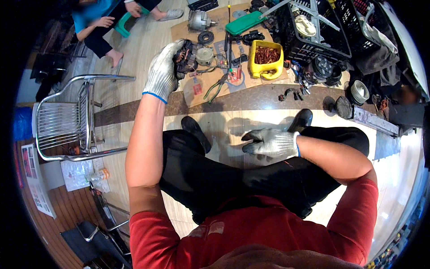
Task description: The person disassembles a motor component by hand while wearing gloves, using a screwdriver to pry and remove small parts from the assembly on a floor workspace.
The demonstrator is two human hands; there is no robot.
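Observation:
My left hand [163,74], in a white knit glove with a blue cuff, is closed on the left side of a dark motor part with copper windings [185,57]. Its fingertips are partly hidden behind that part. Just to the right lies a round grey metal housing [204,56]. My right hand [272,144], gloved the same way, hovers over my lap with fingers stretched apart and nothing in them. Pliers with green handles [216,88] rest on the cardboard [193,94] nearby, beside a yellow cut-open jug [254,67] full of copper-coloured pieces.
A green-handled tool [245,23] and a metal motor housing [199,20] lie farther back. Black crates [333,47] stand at the right, near a white fan wheel [359,92]. A metal chair [62,117] is at the left. Another person [96,29] sits at the far left.

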